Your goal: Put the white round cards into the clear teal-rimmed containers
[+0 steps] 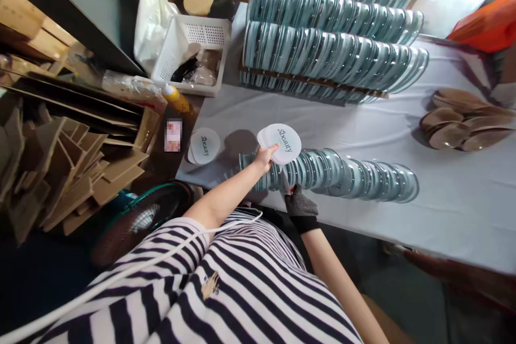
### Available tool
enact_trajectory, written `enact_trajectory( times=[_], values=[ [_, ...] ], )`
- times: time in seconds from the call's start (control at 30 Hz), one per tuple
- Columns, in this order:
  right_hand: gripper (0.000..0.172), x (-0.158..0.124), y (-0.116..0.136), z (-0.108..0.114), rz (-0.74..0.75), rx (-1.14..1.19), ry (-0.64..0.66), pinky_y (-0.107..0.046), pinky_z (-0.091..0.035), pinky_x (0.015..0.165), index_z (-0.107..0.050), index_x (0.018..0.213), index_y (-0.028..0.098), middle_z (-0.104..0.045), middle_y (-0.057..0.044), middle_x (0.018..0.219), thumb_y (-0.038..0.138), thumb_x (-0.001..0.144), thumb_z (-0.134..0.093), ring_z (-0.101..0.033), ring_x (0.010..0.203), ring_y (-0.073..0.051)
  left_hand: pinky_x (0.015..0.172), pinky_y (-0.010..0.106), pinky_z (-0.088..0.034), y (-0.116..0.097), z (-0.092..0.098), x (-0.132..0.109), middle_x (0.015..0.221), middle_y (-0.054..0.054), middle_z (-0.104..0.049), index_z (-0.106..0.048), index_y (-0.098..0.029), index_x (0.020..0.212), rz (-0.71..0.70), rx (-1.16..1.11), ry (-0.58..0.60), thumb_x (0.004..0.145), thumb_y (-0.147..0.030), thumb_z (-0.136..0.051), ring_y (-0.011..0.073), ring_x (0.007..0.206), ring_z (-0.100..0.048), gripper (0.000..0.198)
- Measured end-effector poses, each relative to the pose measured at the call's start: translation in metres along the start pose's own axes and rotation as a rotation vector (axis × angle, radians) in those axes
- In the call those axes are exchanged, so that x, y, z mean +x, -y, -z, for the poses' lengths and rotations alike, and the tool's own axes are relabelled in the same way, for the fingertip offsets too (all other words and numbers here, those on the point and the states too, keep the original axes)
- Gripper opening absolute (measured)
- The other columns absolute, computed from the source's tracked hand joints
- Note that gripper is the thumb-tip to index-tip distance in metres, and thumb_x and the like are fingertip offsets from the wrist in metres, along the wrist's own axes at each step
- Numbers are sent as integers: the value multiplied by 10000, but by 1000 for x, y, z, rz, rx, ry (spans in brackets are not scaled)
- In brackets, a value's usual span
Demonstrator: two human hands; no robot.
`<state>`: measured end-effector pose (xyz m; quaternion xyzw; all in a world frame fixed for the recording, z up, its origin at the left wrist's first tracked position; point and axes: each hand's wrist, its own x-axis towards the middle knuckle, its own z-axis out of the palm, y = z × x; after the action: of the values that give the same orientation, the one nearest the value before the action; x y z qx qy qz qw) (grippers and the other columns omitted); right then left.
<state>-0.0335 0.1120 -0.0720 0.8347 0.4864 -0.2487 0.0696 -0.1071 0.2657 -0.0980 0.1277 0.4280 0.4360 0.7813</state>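
Note:
My left hand is bare and closed around the edge of a few round white cards printed "beauty", held above the left part of a row of round glass-like discs. The discs stand on edge, packed face to face along the table's near side. My right hand, in a dark knitted glove with bare fingertips, is closed beside the near side of that row. A thin, pointed sliver shows at its fingertips; what it is I cannot make out. More white cards with the same print lie at the table's left end.
Several long rows of similar discs stand at the back of the grey-covered table. Brown oval pieces lie at right. Left are a white basket, a yellow bottle, cardboard pieces and a fan.

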Motion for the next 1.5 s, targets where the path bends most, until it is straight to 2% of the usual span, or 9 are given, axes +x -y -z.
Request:
enact_trajectory(
  times=[0.23,0.47,0.7,0.83,1.0,1.17,1.27,1.43,1.5],
  values=[
    [257,9,-7,-10,-21,47,-152,-243,-268,600,-601,1091,157,-677,-73,858,298,975,-420,-570,678,-129,1054,452,-489,0,0,2,1075,133,-747,-681,-118,1147,46,3,46,706,-75,-765,282,1119,-669,451],
    [385,33,-9,-23,72,-29,-102,-315,-397,681,-653,1129,147,-679,-136,853,330,992,-345,-624,734,-208,1056,494,-477,1,-5,1,1036,149,-754,-726,-112,1003,24,25,11,663,-104,-795,306,1091,-678,347],
    [429,56,-17,-14,173,774,386,-366,-480,546,-629,1112,166,-579,-58,584,430,896,-369,-546,512,-210,1066,549,-445,15,-2,17,972,151,-757,-737,-112,852,-134,-11,-19,555,-177,-870,330,1066,-680,333],
    [400,66,-21,21,104,583,37,-461,-507,666,-698,923,198,-650,-126,685,540,819,-519,-628,666,-281,1054,532,-456,15,-6,15,989,158,-753,-734,-107,844,-148,27,-18,555,-194,-863,330,1072,-673,328],
    [650,71,-23,60,139,626,-565,-507,-434,1020,-490,1381,143,-592,-178,1310,524,857,-432,-560,1197,-298,1023,510,-466,10,-6,-7,1017,162,-747,-729,-116,865,-87,57,116,564,-239,-857,331,1062,-669,350],
    [568,53,3,53,386,421,-676,-465,-426,1043,-534,1334,128,-525,-188,1394,435,864,-448,-497,1271,-283,1005,464,-481,10,1,-25,975,103,-758,-732,-153,893,-65,115,120,576,-231,-846,296,1017,-677,345],
    [473,50,15,50,261,486,-618,-412,-516,836,-621,1176,111,-668,-192,1115,406,862,-427,-628,992,-270,987,452,-497,7,3,-25,968,109,-757,-730,-158,911,-21,130,99,630,-169,-812,297,1024,-676,293],
    [548,14,-29,42,-54,473,-768,-359,-494,689,-630,1124,91,-688,-179,911,541,876,-442,-640,819,-269,1001,454,-509,-21,12,-6,968,96,-760,-701,-140,1025,-48,32,18,703,-133,-764,274,1052,-684,328],
    [511,-18,-49,25,20,280,-584,-346,-472,648,-652,1095,116,-689,-156,831,539,863,-482,-643,746,-266,1011,440,-510,-30,18,1,962,86,-764,-693,-139,1053,-64,-3,-30,729,-105,-735,253,1040,-693,329]
  ],
)
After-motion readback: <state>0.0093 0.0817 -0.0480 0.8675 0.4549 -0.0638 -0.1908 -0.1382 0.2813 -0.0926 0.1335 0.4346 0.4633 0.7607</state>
